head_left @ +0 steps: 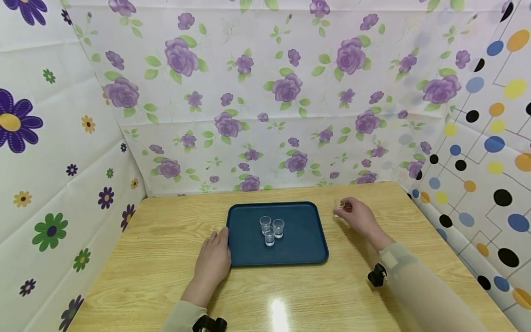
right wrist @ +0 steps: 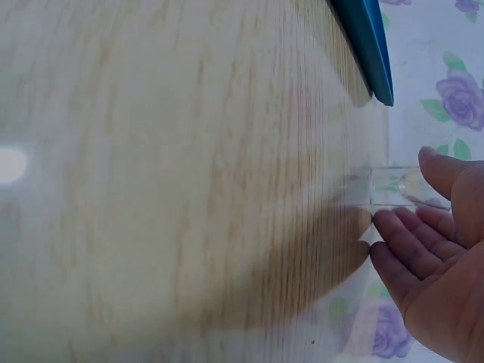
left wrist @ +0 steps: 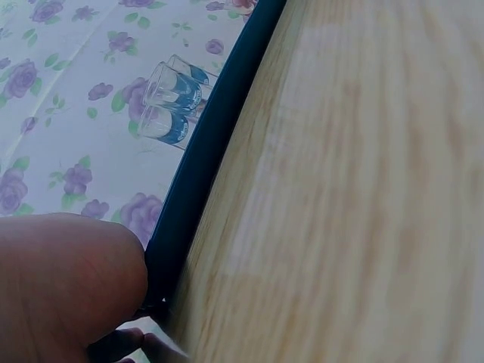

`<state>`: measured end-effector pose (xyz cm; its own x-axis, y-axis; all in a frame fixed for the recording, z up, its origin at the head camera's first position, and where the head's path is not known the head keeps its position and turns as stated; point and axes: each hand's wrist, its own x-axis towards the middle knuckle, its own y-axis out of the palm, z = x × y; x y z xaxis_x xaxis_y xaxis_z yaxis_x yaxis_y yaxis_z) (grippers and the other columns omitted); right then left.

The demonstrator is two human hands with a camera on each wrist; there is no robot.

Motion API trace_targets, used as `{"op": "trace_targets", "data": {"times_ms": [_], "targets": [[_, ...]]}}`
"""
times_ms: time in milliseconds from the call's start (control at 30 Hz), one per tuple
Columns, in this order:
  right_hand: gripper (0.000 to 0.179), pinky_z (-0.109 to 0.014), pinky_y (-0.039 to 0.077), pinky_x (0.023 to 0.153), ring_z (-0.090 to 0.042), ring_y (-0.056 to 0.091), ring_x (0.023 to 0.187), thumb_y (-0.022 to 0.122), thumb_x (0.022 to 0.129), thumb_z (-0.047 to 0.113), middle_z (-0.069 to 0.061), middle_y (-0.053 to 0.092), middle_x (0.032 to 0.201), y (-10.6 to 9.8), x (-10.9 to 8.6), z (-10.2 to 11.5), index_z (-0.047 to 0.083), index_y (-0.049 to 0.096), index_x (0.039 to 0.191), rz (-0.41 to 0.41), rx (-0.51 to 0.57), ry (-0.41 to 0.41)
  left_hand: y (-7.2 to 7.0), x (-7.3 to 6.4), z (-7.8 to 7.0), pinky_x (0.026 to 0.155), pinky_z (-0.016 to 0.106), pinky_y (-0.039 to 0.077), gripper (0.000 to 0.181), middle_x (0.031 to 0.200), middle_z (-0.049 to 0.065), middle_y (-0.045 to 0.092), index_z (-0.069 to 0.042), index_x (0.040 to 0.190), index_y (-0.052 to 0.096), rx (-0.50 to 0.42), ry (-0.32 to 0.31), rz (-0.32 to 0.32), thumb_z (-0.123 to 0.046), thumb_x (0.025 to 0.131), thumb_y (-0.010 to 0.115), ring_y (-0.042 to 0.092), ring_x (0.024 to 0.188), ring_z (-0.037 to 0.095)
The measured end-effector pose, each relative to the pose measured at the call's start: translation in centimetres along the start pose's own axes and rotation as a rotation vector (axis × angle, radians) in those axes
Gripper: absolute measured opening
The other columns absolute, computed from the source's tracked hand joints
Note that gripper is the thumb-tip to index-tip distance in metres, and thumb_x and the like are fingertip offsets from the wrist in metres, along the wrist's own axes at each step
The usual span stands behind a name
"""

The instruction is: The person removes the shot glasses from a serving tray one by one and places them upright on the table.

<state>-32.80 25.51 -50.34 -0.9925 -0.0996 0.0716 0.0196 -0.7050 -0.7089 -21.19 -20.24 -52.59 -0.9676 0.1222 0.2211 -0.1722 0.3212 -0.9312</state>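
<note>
Sleeves of a pale garment enter from the near edge, each wrist carrying a small black camera mount. Left hand [head_left: 213,258] lies flat on the wooden table [head_left: 157,258], fingers straight and relaxed, its fingertips touching the near left rim of the dark blue tray [head_left: 298,251]; it holds nothing. The left wrist view shows the tray rim [left wrist: 198,174] running just beside the hand [left wrist: 64,283]. Three small clear glasses [head_left: 270,229] stand upright and close together near the middle of the tray, packed so tightly that they appear to touch; the same cluster [left wrist: 170,102] is seen beyond the rim from the left wrist. Right hand [head_left: 360,216] rests on the table to the right of the tray, well apart from the cluster. A fourth small clear glass [head_left: 339,206] stands on the bare wood just beside the tray's far right corner, with the hand's fingers loosely curved about it. In the right wrist view the fingers [right wrist: 404,246] and thumb lie on either side of this glass [right wrist: 393,187]; whether they actually press it cannot be told. Flower-patterned cloth [head_left: 265,92] forms the back wall, and a dotted sheet [head_left: 489,138] the right wall.
</note>
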Motion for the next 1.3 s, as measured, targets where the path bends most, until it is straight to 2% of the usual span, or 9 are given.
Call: {"op": "trace_targets", "data": {"times_ms": [100,233,500,800,1033,1300], "targets": [[0.075,-0.062,0.057,0.106,-0.049,0.058,0.138,0.070,0.111,0.038,-0.033,0.056,0.154,0.0,-0.2,0.0,-0.008,0.042,0.164,0.013,0.023,-0.001,0.0,0.0,0.0,0.127,0.063,0.038,0.052,0.158,0.029,0.057,0.010,0.161,0.048,0.005,0.000,0.003,-0.002,0.111,0.056,0.048,0.151,0.051],[0.087,-0.068,0.047,0.118,-0.052,0.045,0.151,0.073,0.109,0.039,-0.034,0.041,0.168,0.1,-0.7,0.3,-0.006,0.030,0.171,0.004,0.031,0.010,0.1,0.0,0.1,0.127,0.063,0.038,0.052,0.158,0.029,0.057,0.010,0.161,0.048,0.007,0.007,-0.007,-0.002,0.111,0.056,0.048,0.151,0.051],[0.097,-0.075,0.036,0.121,-0.055,0.031,0.158,0.080,0.104,0.041,-0.030,0.030,0.175,0.5,-2.0,2.2,0.001,0.027,0.174,-0.031,-0.012,-0.036,-0.1,0.1,0.0,0.127,0.063,0.038,0.051,0.157,0.029,0.057,0.010,0.160,0.049,-0.001,-0.002,-0.005,-0.001,0.111,0.056,0.047,0.151,0.051],[0.091,-0.072,0.039,0.122,-0.050,0.035,0.158,0.083,0.102,0.031,-0.026,0.036,0.174,1.4,-2.7,4.6,0.002,0.033,0.172,-0.088,-0.052,-0.165,-0.2,0.0,0.1,0.126,0.064,0.038,0.052,0.157,0.030,0.057,0.010,0.160,0.049,0.001,0.000,-0.003,-0.001,0.110,0.056,0.047,0.151,0.052],[0.096,-0.070,0.040,0.122,-0.048,0.035,0.159,0.085,0.101,0.037,-0.024,0.036,0.174,2.2,-3.3,6.9,0.006,0.031,0.174,-0.036,-0.033,-0.195,-0.2,0.0,0.0,0.125,0.064,0.039,0.052,0.156,0.030,0.058,0.011,0.159,0.050,0.001,0.008,-0.013,0.000,0.109,0.057,0.048,0.150,0.052],[0.096,-0.069,0.041,0.123,-0.047,0.037,0.158,0.084,0.100,0.042,-0.023,0.037,0.174,4.2,-3.4,8.7,0.007,0.034,0.174,0.030,-0.041,-0.217,0.0,0.0,-0.1,0.127,0.064,0.038,0.052,0.158,0.029,0.056,0.010,0.160,0.048,0.006,0.003,0.002,-0.002,0.110,0.056,0.047,0.151,0.051]]}}
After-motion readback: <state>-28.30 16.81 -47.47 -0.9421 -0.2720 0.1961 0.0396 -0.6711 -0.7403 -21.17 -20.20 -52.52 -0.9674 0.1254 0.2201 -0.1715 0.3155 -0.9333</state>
